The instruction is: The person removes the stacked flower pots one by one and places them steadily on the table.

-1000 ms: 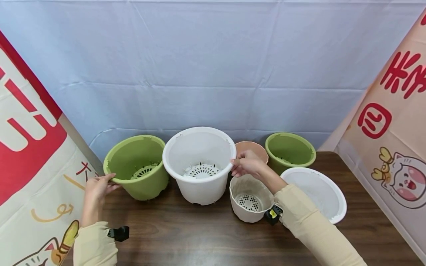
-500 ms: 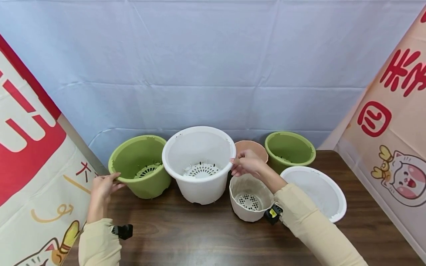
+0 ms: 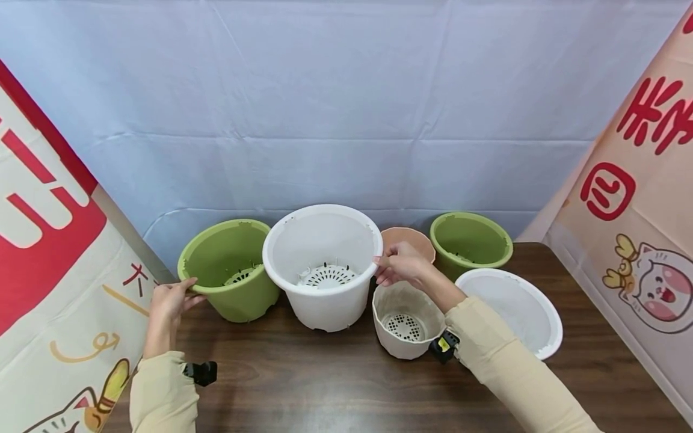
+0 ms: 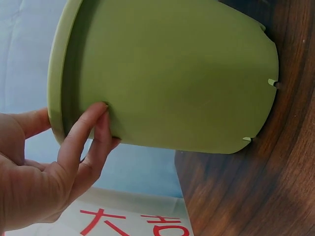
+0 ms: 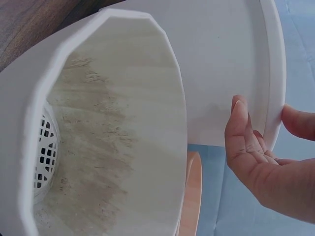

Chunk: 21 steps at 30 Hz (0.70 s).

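My left hand (image 3: 169, 305) pinches the left rim of a large green flowerpot (image 3: 235, 302), thumb over the edge and fingers against the outer wall, as the left wrist view (image 4: 167, 73) shows. Right beside it stands a large white flowerpot (image 3: 327, 310) with a slotted floor. Its right rim is held between the thumb and fingers of my right hand (image 3: 402, 266). Below that hand stands a smaller off-white pot (image 3: 408, 349) with a grid floor; dirt marks its inside wall (image 5: 98, 147) in the right wrist view. Both large pots stand upright.
A terracotta-coloured pot (image 3: 414, 239) sits behind my right hand, partly hidden. Farther right are a second green pot (image 3: 471, 237) and a tilted white pot (image 3: 514, 310), partly covered by my right sleeve. The brown wooden table (image 3: 303, 385) meets a pale blue cloth backdrop (image 3: 335, 120).
My left hand and the large green pot have shifted a little to the right, closer against the white pot. My right hand keeps its hold on the white rim without visible movement.
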Each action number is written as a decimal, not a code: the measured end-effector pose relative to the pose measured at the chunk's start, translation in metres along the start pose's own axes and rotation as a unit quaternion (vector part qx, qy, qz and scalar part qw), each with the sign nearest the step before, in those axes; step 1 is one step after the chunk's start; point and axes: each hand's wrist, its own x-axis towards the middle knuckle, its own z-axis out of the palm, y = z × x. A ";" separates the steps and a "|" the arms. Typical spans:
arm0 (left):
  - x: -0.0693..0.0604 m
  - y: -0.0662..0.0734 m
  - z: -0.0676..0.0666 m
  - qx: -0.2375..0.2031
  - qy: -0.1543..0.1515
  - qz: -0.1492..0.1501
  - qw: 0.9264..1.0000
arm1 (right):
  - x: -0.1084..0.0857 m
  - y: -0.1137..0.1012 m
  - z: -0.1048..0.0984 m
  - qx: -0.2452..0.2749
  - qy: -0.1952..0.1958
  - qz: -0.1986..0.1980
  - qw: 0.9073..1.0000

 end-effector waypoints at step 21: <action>-0.009 0.001 0.005 -0.053 0.028 -0.029 0.998 | -0.001 0.000 0.002 -0.011 0.005 -0.005 1.000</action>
